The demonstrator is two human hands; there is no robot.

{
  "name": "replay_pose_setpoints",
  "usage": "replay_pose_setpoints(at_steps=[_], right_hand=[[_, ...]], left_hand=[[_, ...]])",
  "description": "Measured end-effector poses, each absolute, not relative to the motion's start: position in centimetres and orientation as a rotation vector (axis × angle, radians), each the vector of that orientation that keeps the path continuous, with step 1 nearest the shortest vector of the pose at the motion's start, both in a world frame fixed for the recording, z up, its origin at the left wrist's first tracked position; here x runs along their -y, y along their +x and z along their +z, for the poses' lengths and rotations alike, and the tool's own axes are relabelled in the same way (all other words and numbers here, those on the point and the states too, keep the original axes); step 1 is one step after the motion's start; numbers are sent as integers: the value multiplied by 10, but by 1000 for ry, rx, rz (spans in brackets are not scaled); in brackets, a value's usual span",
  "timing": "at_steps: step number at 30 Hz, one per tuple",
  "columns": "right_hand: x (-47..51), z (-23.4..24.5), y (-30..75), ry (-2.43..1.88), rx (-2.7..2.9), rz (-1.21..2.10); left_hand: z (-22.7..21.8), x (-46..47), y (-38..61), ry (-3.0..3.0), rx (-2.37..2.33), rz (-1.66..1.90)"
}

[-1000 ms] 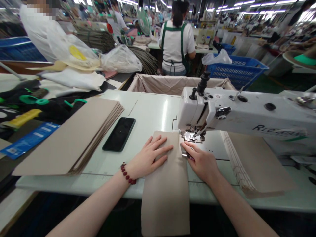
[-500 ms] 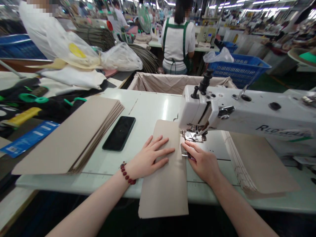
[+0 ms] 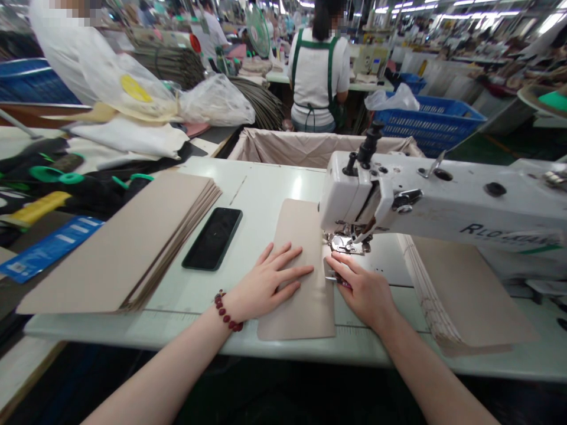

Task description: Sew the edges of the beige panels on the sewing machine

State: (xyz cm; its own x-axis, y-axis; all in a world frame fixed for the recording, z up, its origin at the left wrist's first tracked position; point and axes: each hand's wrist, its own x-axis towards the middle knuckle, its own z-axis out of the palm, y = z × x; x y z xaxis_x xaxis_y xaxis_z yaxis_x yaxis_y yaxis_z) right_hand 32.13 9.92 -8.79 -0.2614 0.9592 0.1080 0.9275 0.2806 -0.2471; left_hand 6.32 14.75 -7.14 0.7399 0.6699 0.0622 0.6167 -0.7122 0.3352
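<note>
A single beige panel [image 3: 296, 307] lies flat on the bench [image 3: 261, 186], its near end just inside the front edge and its right edge alongside the presser foot [image 3: 348, 243] of the sewing machine [image 3: 425, 189]. The left hand [image 3: 279, 277] is palm down on the panel, fingers well spread, pressing it without gripping anything. The right hand [image 3: 358, 286] is partly curled, fingers together, with its fingertips at the panel's right edge just in front of the foot. A small metal tool [image 3: 331, 271] shows by those fingertips, possibly thread snips; the hand covers most of it, so I cannot tell whether it is held.

The panel seems to be partway through its edge work: a shorter length lies beyond the foot, and the longer stretch on the near side looks left to run. No stitching can be made out on it.

Toward the bench's front left corner is a tall stack of flat panels [image 3: 119, 242], probably waiting. At the right, near the front edge, the second stack [image 3: 469, 289] has thicker, layered left edges, which suggests pieces already done. By that reading, plenty remains. A phone [image 3: 212, 239] lies between the left stack and the left hand.
</note>
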Motion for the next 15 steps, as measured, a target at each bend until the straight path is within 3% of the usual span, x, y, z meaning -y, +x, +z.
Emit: replay_pose_setpoints(at_steps=[15], right_hand=[[-99, -88, 322, -1732, 2308, 193]], left_hand=[[-74, -147, 62, 2694, -949, 252]])
